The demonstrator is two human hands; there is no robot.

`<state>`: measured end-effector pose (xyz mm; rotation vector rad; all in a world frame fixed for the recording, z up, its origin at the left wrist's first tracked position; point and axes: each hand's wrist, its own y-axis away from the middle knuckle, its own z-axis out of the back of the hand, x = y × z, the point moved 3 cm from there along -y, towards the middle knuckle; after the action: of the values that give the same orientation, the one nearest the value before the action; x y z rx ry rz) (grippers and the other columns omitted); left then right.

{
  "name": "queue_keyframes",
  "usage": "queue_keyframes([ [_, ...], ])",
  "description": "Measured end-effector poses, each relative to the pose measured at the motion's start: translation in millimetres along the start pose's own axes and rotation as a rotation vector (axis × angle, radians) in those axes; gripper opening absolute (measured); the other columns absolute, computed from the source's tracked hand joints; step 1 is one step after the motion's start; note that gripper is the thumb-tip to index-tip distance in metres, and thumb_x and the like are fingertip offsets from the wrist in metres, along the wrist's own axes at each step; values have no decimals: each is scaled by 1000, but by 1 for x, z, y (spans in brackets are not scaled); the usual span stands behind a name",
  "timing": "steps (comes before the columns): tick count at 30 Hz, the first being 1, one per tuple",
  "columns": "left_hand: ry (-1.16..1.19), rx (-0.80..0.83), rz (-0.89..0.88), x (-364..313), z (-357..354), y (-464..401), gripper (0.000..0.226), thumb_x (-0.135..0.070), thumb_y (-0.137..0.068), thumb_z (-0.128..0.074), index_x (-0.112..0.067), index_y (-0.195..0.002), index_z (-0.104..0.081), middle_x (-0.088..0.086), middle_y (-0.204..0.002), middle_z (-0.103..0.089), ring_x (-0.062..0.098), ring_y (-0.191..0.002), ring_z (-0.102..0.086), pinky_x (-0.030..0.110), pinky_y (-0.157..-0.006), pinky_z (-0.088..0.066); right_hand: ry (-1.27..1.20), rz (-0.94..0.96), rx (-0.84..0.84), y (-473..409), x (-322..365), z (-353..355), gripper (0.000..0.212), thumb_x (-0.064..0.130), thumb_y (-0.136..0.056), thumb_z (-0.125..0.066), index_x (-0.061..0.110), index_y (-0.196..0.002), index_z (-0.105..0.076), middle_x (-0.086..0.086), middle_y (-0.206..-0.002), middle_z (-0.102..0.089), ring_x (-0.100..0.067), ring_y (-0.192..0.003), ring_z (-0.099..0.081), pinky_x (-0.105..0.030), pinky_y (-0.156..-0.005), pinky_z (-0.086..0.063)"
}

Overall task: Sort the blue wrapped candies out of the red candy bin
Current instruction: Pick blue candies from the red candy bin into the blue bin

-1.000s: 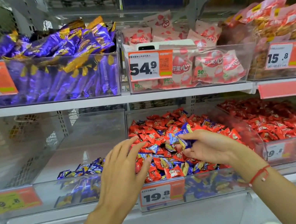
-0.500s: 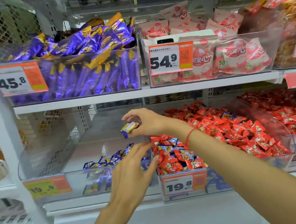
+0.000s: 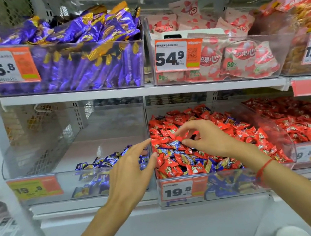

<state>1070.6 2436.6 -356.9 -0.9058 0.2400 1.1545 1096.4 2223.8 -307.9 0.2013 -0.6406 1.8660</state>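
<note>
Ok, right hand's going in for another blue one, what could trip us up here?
The right hand reaches a blue candy wedged among red candies, so a red one may come along. More blue ones lie buried near the bin front and could be missed.

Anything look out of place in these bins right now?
Yes: blue wrapped candies sit mixed among the red ones along the front of the red candy bin, where the right hand reaches.
</note>
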Motion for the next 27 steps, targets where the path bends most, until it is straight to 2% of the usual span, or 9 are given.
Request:
queue_keyframes([
  [3,76,6,56,-1,-3,-1,38,-48,-92,-54,-46,-130,-53,-19,-111,-67,7,-70,-67,35,-73,-54,149,-24,258,4,-5,-12,30,22,-90,-66,18,-119,-64,1,-116,-64,-14,-99,-58,-27,-82,-47],
  [5,71,5,53,-3,-2,0,37,-47,-92,-54,-46,-130,-53,-19,-112,-66,6,-76,-67,36,-75,-54,296,-78,416,7,-9,-20,45,27,-90,-66,14,-132,-55,-3,-132,-55,-22,-118,-53,-34,-97,-44],
  [9,20,-28,-15,-3,-2,0,32,-41,-93,-57,-43,-125,-57,-24,-124,-59,6,-106,-60,31,-85,-51,354,-83,210,13,-16,-20,42,33,-84,-73,22,-122,-60,5,-126,-59,-15,-112,-55,-30,-84,-46],
  [13,25,-69,-189,-17,-4,-3,30,-23,-91,-63,-34,-118,-62,-24,-127,-56,-3,-117,-49,-1,-97,-23,34,-132,-19,27,-27,-10,30,36,-81,-75,25,-101,-57,11,-102,-60,-11,-94,-56,-29,-78,-47],
  [16,37,-21,-305,-39,-14,-10,30,-16,-89,-63,-32,-114,-64,-24,-121,-59,-4,-116,-48,4,-94,-29,-207,-201,-53,34,-35,15,26,26,-83,-74,22,-99,-54,11,-104,-58,-7,-102,-54,-28,-91,-46],
  [18,38,37,-345,-53,-25,-15,30,-13,-87,-64,-32,-111,-66,-26,-115,-58,-4,-112,-48,4,-91,-30,-319,-256,35,41,-43,28,23,21,-85,-72,19,-96,-51,-3,-110,-63,-14,-104,-59,-33,-93,-48],
  [21,15,183,-319,-67,-47,-25,27,-17,-89,-63,-36,-108,-66,-27,-112,-59,-4,-111,-50,16,-92,-37,-526,-318,55,55,-54,38,23,5,-87,-67,10,-97,-47,-21,-106,-65,-29,-91,-66,-33,-75,-57],
  [25,-20,423,-244,-75,-70,-39,13,-32,-89,-67,-35,-101,-69,-20,-104,-67,-3,-93,-60,27,-85,-48,-567,-363,-63,74,-65,49,23,0,-89,-63,6,-104,-47,-8,-84,-63,-11,-67,-67,-26,-62,-56],
  [27,-100,593,-253,-77,-83,-42,20,-39,-87,-67,-33,-105,-69,-17,-104,-67,2,-88,-60,24,-80,-48,-552,-359,-94,80,-70,53,24,3,-90,-63,8,-111,-53,-4,-90,-64,-11,-66,-67,-25,-58,-54],
])
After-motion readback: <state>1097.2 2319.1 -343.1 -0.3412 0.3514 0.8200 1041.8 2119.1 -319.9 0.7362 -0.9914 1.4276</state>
